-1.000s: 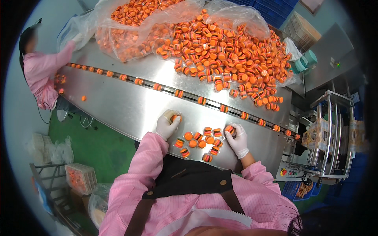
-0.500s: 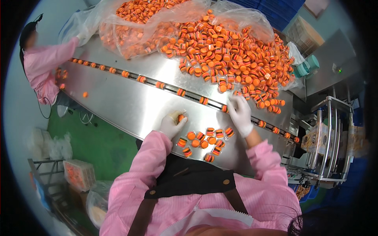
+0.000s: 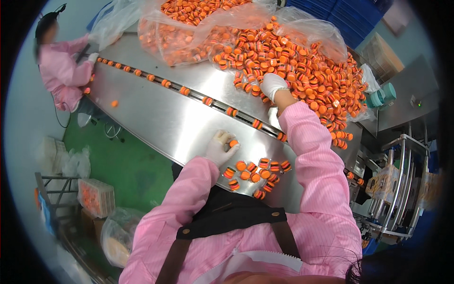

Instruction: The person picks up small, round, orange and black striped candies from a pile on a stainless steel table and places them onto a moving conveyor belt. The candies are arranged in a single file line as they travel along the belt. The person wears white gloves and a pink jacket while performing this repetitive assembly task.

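Note:
My left hand (image 3: 221, 147), in a white glove, hovers over the near part of the steel table with thumb and fingers around one orange burger-shaped candy (image 3: 233, 143). My right hand (image 3: 273, 85), also gloved, reaches across the belt to the near edge of a large heap of the same candies (image 3: 302, 75). Its fingertips are hidden, so what they hold does not show. A group of wrapped candies (image 3: 255, 177) lies close to my body, right of my left hand. Single candies (image 3: 206, 101) sit spaced along the narrow conveyor (image 3: 196, 96).
Clear plastic bags (image 3: 208, 31) partly cover the heap. At the far left a co-worker (image 3: 64, 71) in pink stands by the belt. A machine with metal rails (image 3: 402, 175) is at the belt's right end. Teal cups (image 3: 383, 96) and blue crates (image 3: 350, 16) stand behind.
My right hand has moved from the belt up and away to the heap. My left hand keeps its candy. The co-worker's arm has drawn back toward the belt.

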Available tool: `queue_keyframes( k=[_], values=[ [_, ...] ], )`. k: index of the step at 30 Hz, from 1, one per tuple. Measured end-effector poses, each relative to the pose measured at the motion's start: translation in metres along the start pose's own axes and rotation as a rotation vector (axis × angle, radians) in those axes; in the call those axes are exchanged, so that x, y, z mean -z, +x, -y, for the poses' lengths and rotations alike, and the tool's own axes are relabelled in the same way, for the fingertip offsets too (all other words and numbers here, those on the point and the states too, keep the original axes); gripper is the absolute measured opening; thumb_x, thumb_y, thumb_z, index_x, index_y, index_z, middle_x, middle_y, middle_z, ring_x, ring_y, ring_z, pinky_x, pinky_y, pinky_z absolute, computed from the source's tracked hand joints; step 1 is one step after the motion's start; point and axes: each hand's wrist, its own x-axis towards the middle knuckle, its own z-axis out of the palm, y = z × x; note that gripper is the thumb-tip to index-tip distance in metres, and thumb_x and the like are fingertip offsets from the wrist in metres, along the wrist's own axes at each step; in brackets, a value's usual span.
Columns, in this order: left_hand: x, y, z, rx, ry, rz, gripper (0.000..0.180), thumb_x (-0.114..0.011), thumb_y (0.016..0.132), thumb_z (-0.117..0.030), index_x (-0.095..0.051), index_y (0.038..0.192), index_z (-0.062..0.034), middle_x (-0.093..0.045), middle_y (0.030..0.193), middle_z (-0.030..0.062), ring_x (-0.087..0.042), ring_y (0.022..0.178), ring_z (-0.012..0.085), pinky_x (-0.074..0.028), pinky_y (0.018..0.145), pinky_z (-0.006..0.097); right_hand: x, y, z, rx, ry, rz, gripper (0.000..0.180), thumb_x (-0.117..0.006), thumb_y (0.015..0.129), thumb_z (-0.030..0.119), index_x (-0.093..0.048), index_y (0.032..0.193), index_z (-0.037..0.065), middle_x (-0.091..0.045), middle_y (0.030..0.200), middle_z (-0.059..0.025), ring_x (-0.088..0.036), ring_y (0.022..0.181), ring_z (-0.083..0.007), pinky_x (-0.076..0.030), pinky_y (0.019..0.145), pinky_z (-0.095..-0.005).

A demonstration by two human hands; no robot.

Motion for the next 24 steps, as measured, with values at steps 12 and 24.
queue_keyframes(
  k=[12,24],
  values=[
    [0.006,0.001,-0.007,-0.022,-0.010,-0.088,0.042,-0.075,0.076,-0.024,-0.059,0.110,-0.0033,-0.052,0.112,0.0176,-0.053,0.107,0.0358,-0.045,0.093,0.043,0.004,-0.021,-0.008,0.087,0.011,-0.331,0.024,-0.058,0.079,0.021,-0.069,0.088,0.002,-0.067,0.091,-0.0222,-0.066,0.087,-0.0372,-0.053,0.078,-0.0453],
    [0.010,0.002,-0.046,0.002,-0.050,-0.195,0.064,-0.078,0.073,-0.016,-0.048,0.129,-0.0054,-0.044,0.127,0.0167,-0.053,0.107,0.0305,-0.049,0.086,0.038,0.004,-0.155,0.020,0.366,0.596,-0.330,0.019,-0.064,0.080,0.016,-0.060,0.069,0.001,-0.062,0.075,-0.0200,-0.061,0.068,-0.0367,-0.049,0.063,-0.0446]
  ],
)
